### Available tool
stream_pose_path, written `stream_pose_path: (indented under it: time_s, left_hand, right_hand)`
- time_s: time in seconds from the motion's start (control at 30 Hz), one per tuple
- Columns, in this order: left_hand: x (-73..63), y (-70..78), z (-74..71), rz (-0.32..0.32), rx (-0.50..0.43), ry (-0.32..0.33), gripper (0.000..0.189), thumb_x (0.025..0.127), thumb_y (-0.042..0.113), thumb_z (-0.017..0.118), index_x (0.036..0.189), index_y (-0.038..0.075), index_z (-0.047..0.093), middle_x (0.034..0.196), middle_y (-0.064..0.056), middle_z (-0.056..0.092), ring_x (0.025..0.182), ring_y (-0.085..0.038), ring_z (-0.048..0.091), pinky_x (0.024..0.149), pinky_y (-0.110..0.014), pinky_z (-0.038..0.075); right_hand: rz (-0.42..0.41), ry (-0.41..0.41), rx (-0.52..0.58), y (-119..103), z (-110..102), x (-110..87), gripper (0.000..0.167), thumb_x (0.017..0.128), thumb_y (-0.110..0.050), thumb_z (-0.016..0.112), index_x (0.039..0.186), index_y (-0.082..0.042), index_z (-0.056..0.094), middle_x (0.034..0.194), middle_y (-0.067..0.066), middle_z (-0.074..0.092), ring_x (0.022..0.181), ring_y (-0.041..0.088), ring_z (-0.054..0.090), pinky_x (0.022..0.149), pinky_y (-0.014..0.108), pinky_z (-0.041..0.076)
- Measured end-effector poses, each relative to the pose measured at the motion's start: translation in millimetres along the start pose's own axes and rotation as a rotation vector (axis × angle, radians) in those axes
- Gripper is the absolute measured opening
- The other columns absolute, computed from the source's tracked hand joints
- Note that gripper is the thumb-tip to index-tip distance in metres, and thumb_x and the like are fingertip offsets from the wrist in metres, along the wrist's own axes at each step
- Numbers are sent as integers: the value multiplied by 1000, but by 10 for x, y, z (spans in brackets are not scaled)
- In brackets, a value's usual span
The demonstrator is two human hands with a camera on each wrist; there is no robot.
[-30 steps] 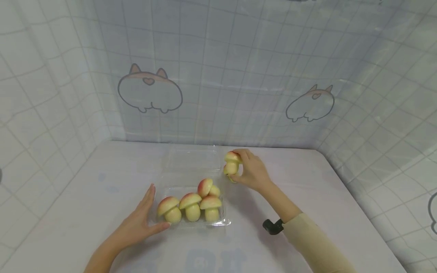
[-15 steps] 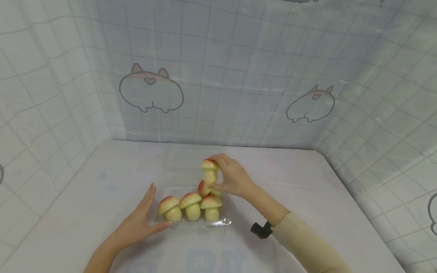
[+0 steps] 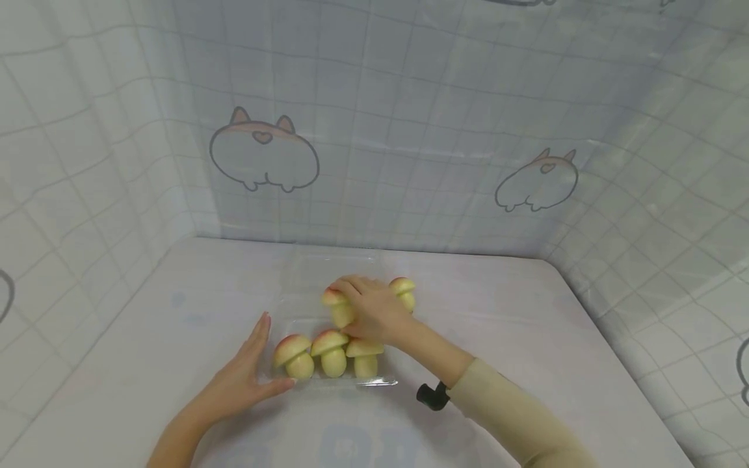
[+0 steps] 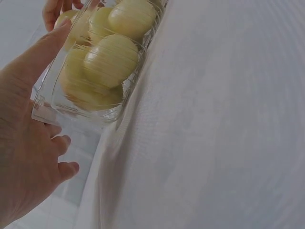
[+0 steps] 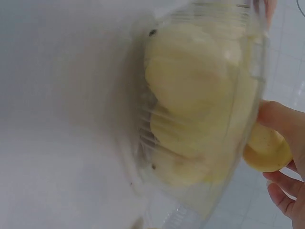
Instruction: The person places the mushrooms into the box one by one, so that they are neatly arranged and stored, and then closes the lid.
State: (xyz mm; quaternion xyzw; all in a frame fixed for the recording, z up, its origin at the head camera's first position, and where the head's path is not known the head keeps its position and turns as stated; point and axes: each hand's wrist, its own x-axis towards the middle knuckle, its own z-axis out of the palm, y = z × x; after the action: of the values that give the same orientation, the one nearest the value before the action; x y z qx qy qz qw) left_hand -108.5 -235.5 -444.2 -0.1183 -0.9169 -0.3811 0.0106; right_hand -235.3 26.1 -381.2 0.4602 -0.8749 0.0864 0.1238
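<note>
A clear plastic box (image 3: 377, 382) with its lid (image 3: 316, 265) folded back holds yellow, red-capped mushroom shapes. Three stand in its front row: left (image 3: 300, 366), middle (image 3: 333, 361) and right (image 3: 365, 366). My right hand (image 3: 377, 312) pinches another mushroom (image 3: 341, 314) upright over the back part of the box; the right wrist view shows this held mushroom (image 5: 267, 155) between thumb and fingers, beyond the box wall. At the box's left side, my left hand (image 3: 242, 377) is spread, fingers along the side and thumb at the front corner. In the left wrist view its thumb (image 4: 47, 50) lies over the rim.
One more mushroom (image 3: 404, 294) stands on the white tabletop (image 3: 497, 312), right of the box and partly behind my right hand. A black piece (image 3: 433, 396) sticks out at my right wrist. A grid-patterned sheet (image 3: 409, 162) closes off the back and sides.
My right hand has carried a mushroom leftward from the table to above the back of the box, uncovering the one left behind. The hand now hides the box's back right mushroom. My left hand stays put.
</note>
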Motion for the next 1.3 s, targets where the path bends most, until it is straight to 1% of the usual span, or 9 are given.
stream_pose_path:
  time_s: [0.03, 0.17, 0.37, 0.57, 0.9, 1.0, 1.13, 1.2, 1.3]
  left_hand:
    - [4, 3, -1, 6, 1, 2, 116, 79, 49, 75, 154, 6, -3, 159, -20, -2, 142, -46, 5, 112, -59, 10]
    - [13, 14, -6, 24, 8, 9, 116, 79, 47, 76, 154, 3, -2, 159, -21, -1, 141, -49, 6, 108, -65, 14]
    - [25, 13, -12, 10, 7, -6, 118, 79, 49, 75, 154, 5, -5, 159, -20, -3, 142, -46, 4, 107, -66, 15]
    - [31, -4, -2, 11, 4, -11, 118, 79, 49, 75, 153, 3, -5, 159, -21, -4, 142, -46, 4, 107, -66, 15]
    - [16, -21, 11, 1, -5, -16, 118, 79, 49, 75, 154, 5, -5, 159, -20, -4, 142, -47, 4, 107, -67, 15]
    - [20, -19, 10, -2, -4, -20, 118, 79, 49, 75, 154, 5, -5, 159, -20, -4, 142, -47, 3, 107, -67, 15]
    - [23, -10, 6, -5, -3, -21, 118, 79, 49, 75, 154, 5, -5, 159, -20, -4, 142, -47, 4, 107, -67, 15]
    - [21, -4, 3, -9, -4, -22, 118, 79, 49, 75, 154, 5, -5, 159, -20, -4, 142, -47, 4, 107, -67, 15]
    - [17, -3, -2, -11, -1, -22, 118, 79, 50, 74, 154, 5, -5, 159, -20, -4, 142, -47, 4, 107, -68, 15]
  right_hand:
    - [-7, -5, -13, -7, 15, 7, 76, 73, -39, 83, 136, -20, 44, 135, -1, 50, 125, 19, 49, 101, 38, 42]
    - [-42, 5, -35, -21, 48, 27, 78, 73, -39, 84, 136, -18, 43, 136, -1, 49, 124, 18, 49, 99, 37, 44]
    - [-89, 22, -53, -19, 58, 51, 78, 74, -40, 83, 137, -16, 43, 136, 1, 49, 122, 19, 51, 96, 35, 46]
    - [-81, -43, -67, -17, 95, 88, 78, 78, -41, 79, 140, -16, 39, 140, 1, 46, 126, 18, 48, 97, 34, 45]
    - [-158, -182, 20, -17, 89, 176, 71, 81, -17, 78, 142, -22, 42, 147, 0, 42, 132, 17, 43, 101, 36, 43]
    - [-167, -225, 22, -28, 86, 202, 72, 81, -11, 76, 144, -23, 42, 150, 0, 40, 131, 18, 44, 102, 36, 43]
    - [-199, -248, 12, -42, 92, 239, 73, 80, 0, 69, 144, -23, 42, 151, -1, 38, 130, 18, 46, 97, 31, 46]
    - [-226, -252, 6, -50, 98, 264, 74, 78, 5, 66, 143, -23, 44, 151, -2, 38, 131, 17, 44, 96, 30, 47]
    - [-264, -271, -26, -67, 112, 304, 77, 76, 9, 66, 142, -24, 46, 150, -3, 39, 136, 15, 38, 101, 32, 44]
